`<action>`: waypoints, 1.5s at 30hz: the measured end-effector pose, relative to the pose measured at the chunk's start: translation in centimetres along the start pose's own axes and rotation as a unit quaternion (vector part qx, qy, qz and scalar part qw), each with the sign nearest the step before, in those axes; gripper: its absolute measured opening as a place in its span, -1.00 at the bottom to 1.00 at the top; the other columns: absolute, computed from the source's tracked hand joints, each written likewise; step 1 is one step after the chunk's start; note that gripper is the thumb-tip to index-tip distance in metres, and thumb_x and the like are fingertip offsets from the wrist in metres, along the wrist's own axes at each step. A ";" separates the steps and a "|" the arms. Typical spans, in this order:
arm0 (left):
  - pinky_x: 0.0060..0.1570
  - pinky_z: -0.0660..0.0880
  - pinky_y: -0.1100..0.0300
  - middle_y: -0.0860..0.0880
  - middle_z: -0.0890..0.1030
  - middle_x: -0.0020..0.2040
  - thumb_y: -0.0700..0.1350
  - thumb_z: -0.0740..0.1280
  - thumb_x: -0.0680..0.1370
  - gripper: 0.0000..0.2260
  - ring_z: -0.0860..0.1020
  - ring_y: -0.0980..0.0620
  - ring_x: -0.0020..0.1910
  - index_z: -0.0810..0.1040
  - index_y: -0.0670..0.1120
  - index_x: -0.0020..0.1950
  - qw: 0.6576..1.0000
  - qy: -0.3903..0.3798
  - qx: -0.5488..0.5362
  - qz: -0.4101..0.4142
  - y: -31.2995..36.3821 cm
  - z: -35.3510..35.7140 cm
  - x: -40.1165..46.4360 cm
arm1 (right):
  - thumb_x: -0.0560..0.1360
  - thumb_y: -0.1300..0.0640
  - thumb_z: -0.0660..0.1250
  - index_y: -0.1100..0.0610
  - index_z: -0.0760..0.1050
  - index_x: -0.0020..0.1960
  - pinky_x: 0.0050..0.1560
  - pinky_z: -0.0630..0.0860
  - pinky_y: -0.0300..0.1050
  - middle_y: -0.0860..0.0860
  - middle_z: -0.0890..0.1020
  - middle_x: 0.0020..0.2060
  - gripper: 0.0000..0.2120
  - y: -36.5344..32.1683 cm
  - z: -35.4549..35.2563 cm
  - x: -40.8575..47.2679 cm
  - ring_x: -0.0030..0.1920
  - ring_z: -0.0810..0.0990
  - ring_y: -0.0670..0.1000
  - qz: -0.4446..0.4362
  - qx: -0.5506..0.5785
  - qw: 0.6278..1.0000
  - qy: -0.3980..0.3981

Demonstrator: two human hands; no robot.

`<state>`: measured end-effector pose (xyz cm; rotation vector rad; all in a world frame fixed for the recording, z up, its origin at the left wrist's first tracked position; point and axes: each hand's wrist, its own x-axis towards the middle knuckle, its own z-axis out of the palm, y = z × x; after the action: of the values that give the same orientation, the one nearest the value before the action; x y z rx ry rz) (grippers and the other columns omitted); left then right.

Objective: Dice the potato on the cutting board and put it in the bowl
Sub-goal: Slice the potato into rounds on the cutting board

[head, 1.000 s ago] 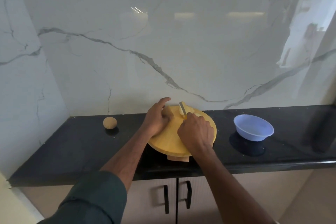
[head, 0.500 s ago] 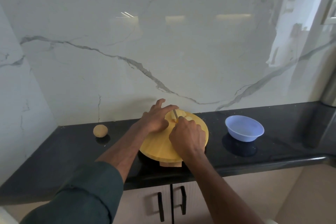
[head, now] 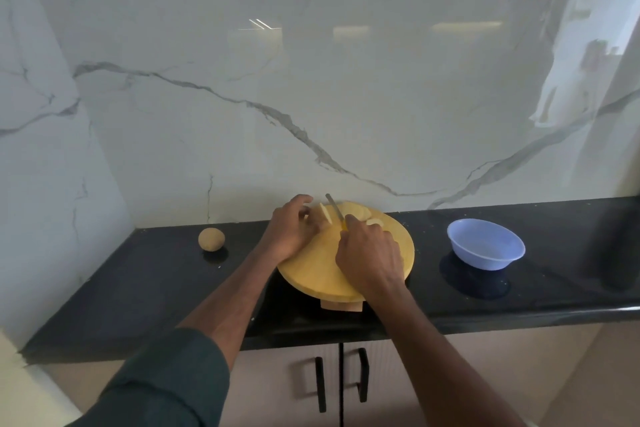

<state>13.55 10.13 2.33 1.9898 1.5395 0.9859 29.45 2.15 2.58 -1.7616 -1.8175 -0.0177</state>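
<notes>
Left hand (head: 289,230) curls over the uncut potato piece (head: 320,218) at the far edge of the cutting board (head: 323,272), fingers clamped on it. Right hand (head: 369,255) grips the knife (head: 335,208) by its yellow handle; the blade sits just right of the left fingertips, against the cut face. Slices (head: 356,213) lie just beyond the right hand. Bowl (head: 485,244) is well right of the right hand on the tabletop (head: 554,288); it looks empty. Whole potato (head: 211,238) well left of the left hand.

Risks: blade so near the fingertips could nick them; the small piece may roll or slip; slices near the board's edge could slide off.
</notes>
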 end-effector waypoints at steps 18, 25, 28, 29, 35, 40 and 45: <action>-0.10 0.43 0.52 0.06 0.65 0.00 -0.09 0.60 0.40 -0.60 0.60 0.10 0.00 0.65 -0.11 0.20 0.998 0.040 -0.043 0.031 1.0 0.4 0.7 | 0.64 0.13 0.13 0.01 0.40 0.48 -0.18 0.58 0.05 0.06 0.65 -0.09 -0.58 -0.1 0.0 0.0 -0.16 0.59 0.12 -0.003 0.004 1.000 -0.015; -0.12 0.44 0.46 -0.05 0.68 0.09 -0.10 0.62 0.36 -0.52 0.60 0.10 -0.02 0.64 -0.13 0.25 0.998 0.032 -0.058 0.007 1.1 0.3 1.2 | 0.68 0.11 0.09 -0.02 0.27 0.57 -0.33 0.41 -0.02 0.04 0.63 -0.15 -0.55 -0.2 0.0 -0.1 -0.25 0.51 0.07 -0.017 0.010 1.000 -0.012; -0.02 0.52 0.36 -0.06 0.69 0.12 -0.09 0.62 0.37 -0.51 0.61 0.10 -0.01 0.64 -0.14 0.26 0.998 0.031 -0.060 0.007 1.2 0.3 1.1 | 0.68 0.13 0.09 -0.02 0.27 0.58 -0.31 0.37 -0.02 0.06 0.64 -0.12 -0.53 -0.2 -0.1 -0.2 -0.24 0.49 0.07 -0.013 0.004 1.000 -0.016; 0.01 0.54 0.33 -0.06 0.69 0.12 -0.08 0.61 0.37 -0.52 0.61 0.09 0.00 0.64 -0.14 0.26 0.998 0.029 -0.060 0.008 1.2 0.3 1.1 | 0.67 0.13 0.09 -0.01 0.27 0.58 -0.30 0.38 -0.02 0.06 0.64 -0.12 -0.53 -0.2 -0.1 -0.3 -0.24 0.48 0.07 -0.012 0.002 1.000 -0.016; -0.05 0.45 0.38 -0.06 0.70 0.12 -0.07 0.55 0.46 -0.61 0.61 0.09 0.03 0.65 -0.13 0.26 0.998 0.036 -0.046 0.007 1.5 0.5 1.1 | 0.66 0.15 0.07 -0.02 0.26 0.58 -0.32 0.39 -0.03 0.04 0.60 -0.18 -0.52 -0.4 0.0 -0.2 -0.26 0.50 0.06 -0.011 -0.002 1.000 -0.019; -0.04 0.57 0.21 -0.03 0.73 -0.02 -0.07 0.56 0.44 -0.73 0.66 0.08 -0.05 0.71 -0.10 0.11 0.998 0.042 -0.046 0.001 1.6 0.6 1.0 | 0.64 0.20 0.05 0.02 0.22 0.59 -0.28 0.35 -0.01 0.12 0.63 -0.08 -0.48 -0.6 -0.4 -0.3 -0.21 0.47 0.09 -0.013 -0.012 0.999 -0.034; 0.07 0.61 -0.12 -0.11 0.73 -0.12 0.09 0.51 0.33 -0.69 0.69 -0.04 -0.06 0.74 -0.10 -0.06 0.998 0.024 -0.051 0.000 1.8 0.3 0.6 | 0.61 0.23 0.06 0.04 0.24 0.59 -0.24 0.44 0.01 0.12 0.64 -0.06 -0.46 -0.8 -0.3 0.1 -0.14 0.57 0.13 -0.018 -0.009 0.999 -0.040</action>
<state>15.05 10.23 3.55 1.9081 1.4840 1.0976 28.82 2.05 3.17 -1.7651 -1.9103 0.0227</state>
